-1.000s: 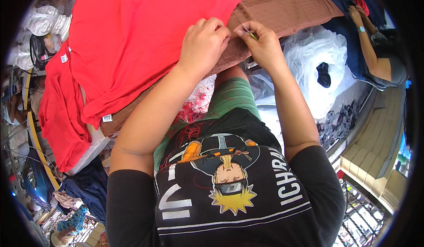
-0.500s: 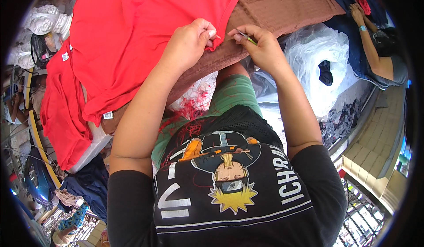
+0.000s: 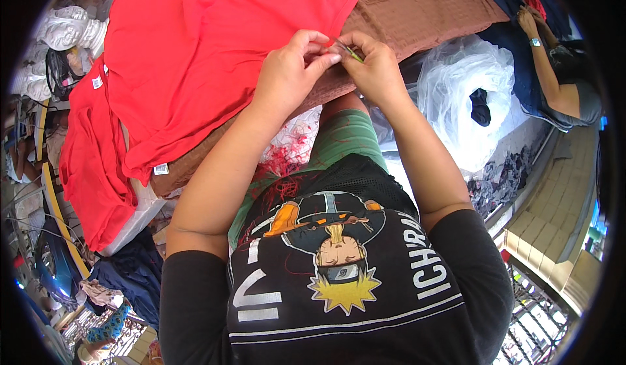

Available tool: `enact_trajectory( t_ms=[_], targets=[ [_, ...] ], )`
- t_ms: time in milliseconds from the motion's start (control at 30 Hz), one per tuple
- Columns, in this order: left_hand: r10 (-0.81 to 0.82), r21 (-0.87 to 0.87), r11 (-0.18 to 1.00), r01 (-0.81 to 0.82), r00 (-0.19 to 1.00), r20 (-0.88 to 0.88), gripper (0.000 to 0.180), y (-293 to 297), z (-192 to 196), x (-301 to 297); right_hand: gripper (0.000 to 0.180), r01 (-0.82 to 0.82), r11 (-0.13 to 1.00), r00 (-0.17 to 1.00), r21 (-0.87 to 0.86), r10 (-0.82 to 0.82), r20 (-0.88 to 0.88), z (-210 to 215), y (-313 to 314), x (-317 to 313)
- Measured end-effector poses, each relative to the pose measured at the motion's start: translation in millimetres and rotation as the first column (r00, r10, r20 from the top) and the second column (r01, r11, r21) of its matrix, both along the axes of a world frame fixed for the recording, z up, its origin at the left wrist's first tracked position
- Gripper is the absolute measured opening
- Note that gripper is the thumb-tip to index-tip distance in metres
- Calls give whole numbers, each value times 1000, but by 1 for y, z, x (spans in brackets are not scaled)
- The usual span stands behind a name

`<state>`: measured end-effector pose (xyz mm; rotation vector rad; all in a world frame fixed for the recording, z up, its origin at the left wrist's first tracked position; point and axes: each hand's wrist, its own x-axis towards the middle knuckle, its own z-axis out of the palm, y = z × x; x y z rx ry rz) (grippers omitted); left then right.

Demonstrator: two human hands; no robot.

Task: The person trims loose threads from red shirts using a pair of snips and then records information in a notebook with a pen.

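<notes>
So the hands are right together over the desk's (image 3: 424, 16) near edge. Right hand (image 3: 375, 68) has a little green-handled tool (image 3: 354, 54) pinched in its fingers, tip pointing at the left hand (image 3: 290, 71). Left fingers are curled at the big red cloth's (image 3: 215, 58) edge, but can't tell what they've got. That cloth covers the desk's left part; clear plastic (image 3: 433, 88) bunches off the near edge, toward the right corner.
</notes>
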<state>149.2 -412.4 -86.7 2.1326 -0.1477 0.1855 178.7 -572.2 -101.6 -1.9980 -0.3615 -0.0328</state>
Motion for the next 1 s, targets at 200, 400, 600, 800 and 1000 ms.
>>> enact_trajectory(
  t_ms=[200,400,600,800,1000],
  targets=[
    [-9,289,955,-67,967,255,22,-9,-9,-1,19,28,1000,991,13,-26,-135,5,-3,-3],
    [-18,415,908,-52,986,165,15,-10,6,6,22,-13,982,977,-189,52,206,19,-8,-3],
    [-28,111,993,44,990,-142,18,9,9,20,30,-71,961,984,-268,111,136,40,-26,2],
    [-120,49,989,138,957,-265,18,16,17,25,25,-248,905,947,-346,302,112,47,-37,12],
    [-151,51,986,161,976,-154,19,18,6,27,22,-309,878,930,-365,359,78,51,-29,15]
  ],
)
